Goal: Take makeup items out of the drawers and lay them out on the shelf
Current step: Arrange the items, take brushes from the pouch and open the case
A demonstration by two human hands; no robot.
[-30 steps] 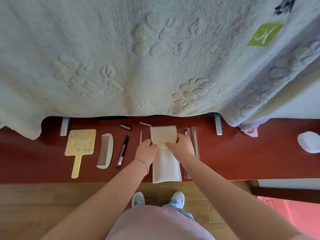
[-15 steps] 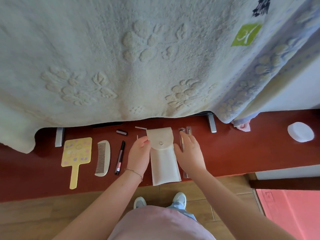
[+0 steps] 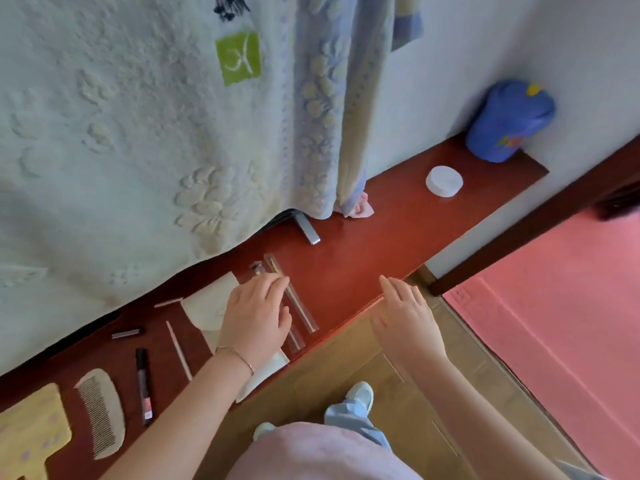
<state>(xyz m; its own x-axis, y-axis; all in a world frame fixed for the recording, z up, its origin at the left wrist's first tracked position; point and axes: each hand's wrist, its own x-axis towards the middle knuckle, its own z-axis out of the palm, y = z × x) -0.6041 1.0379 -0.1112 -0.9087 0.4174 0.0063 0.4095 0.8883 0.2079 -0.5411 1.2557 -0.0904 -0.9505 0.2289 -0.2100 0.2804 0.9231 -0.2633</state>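
Red-brown shelf (image 3: 353,271) running along a pale wall, with wood flooring at its near edge and a pink mat (image 3: 561,327) to the right; a large cream embossed towel (image 3: 121,150) hangs over the far side.

Items laid out on the shelf, left to right:
- yellow hand mirror (image 3: 31,431), partly out of view
- cream comb (image 3: 102,410)
- dark pen-shaped makeup stick (image 3: 143,386)
- small dark tube (image 3: 126,333), farther back
- thin pale stick (image 3: 178,349)
- cream pouch (image 3: 211,306), flap closed, its near end overhanging the shelf edge
- two brushes in clear sleeves (image 3: 298,306), just right of the pouch
- white round jar (image 3: 444,181), well apart to the right
- blue cap (image 3: 509,121) at the far right end

Left hand (image 3: 256,317): over the pouch, fingers loosely bent, fingertips at the brush sleeves; whether they touch cannot be told; nothing gripped.

Right hand (image 3: 405,320): hovers at the shelf's near edge, fingers straight and relaxed, holding nothing.
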